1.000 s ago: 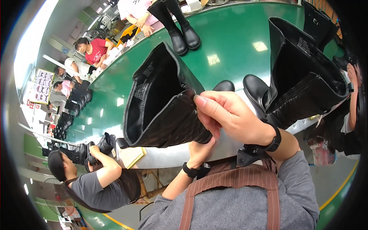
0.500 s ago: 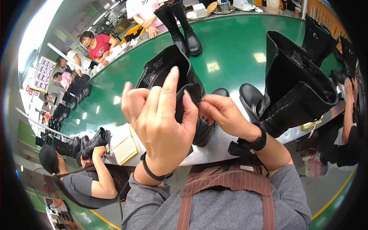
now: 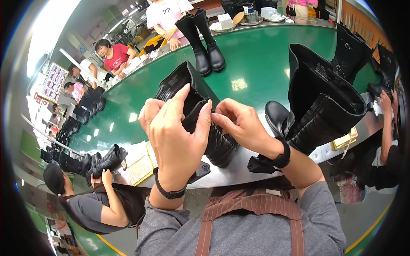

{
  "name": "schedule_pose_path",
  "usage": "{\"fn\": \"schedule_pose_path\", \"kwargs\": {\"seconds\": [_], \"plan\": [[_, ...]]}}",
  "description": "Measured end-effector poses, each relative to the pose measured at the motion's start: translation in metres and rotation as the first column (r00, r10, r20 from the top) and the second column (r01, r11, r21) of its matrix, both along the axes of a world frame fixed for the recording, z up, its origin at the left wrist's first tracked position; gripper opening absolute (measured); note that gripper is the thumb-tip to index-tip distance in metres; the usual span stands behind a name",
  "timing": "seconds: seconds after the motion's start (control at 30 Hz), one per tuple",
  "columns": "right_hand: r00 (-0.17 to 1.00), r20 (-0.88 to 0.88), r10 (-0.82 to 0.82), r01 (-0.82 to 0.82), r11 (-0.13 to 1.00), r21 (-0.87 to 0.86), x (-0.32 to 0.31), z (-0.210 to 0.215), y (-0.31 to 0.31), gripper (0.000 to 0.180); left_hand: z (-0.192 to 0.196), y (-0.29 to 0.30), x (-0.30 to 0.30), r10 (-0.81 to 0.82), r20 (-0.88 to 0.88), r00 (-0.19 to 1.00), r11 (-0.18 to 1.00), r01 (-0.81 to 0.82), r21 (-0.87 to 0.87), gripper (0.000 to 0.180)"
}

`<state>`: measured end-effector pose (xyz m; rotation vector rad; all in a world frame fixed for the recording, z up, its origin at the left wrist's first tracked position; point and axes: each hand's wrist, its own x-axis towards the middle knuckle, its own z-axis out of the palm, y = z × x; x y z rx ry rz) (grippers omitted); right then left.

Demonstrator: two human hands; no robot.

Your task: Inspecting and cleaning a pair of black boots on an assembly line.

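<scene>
Tall black leather boot (image 3: 200, 115) held over the curved green conveyor table (image 3: 256, 64). Left hand (image 3: 173, 132) grips its shaft, fingers spread; right hand (image 3: 239, 123), at three o'clock, pinches the top edge.

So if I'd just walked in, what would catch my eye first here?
Probably the tall black boot held up in the middle, with the left hand wrapped over its shaft and the right hand pinching its top edge. Behind it curves a long green table carrying a pair of black boots at the far side and another tall boot to the right. Other people work around the table's edge.
</scene>
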<state>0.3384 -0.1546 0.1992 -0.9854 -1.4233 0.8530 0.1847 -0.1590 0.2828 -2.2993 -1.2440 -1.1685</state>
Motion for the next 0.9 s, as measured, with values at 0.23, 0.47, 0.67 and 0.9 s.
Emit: {"fn": "schedule_pose_path", "kwargs": {"seconds": [0.23,0.47,0.67,0.9], "plan": [[0.994,-0.086,0.065,-0.065,0.998,0.001,-0.004,-0.003,0.008,0.022,0.006,0.005,-0.002,-0.135,-0.098,0.986,0.99,0.132,-0.042,0.039],[0.973,-0.016,0.232,-0.231,0.959,-0.161,0.013,0.008,0.008,0.034,-0.046,0.026,-0.004,-0.09,0.297,0.951,0.902,-0.049,0.429,0.091],[0.917,-0.172,0.359,-0.39,0.896,-0.21,0.014,0.018,0.011,0.038,-0.176,0.0,-0.023,-0.133,0.579,0.805,0.911,0.329,-0.249,0.119],[0.899,-0.212,0.384,-0.416,0.9,-0.132,0.018,0.067,-0.008,0.038,-0.242,-0.013,-0.016,0.076,0.713,0.697,0.673,0.492,-0.552,0.049]]}}
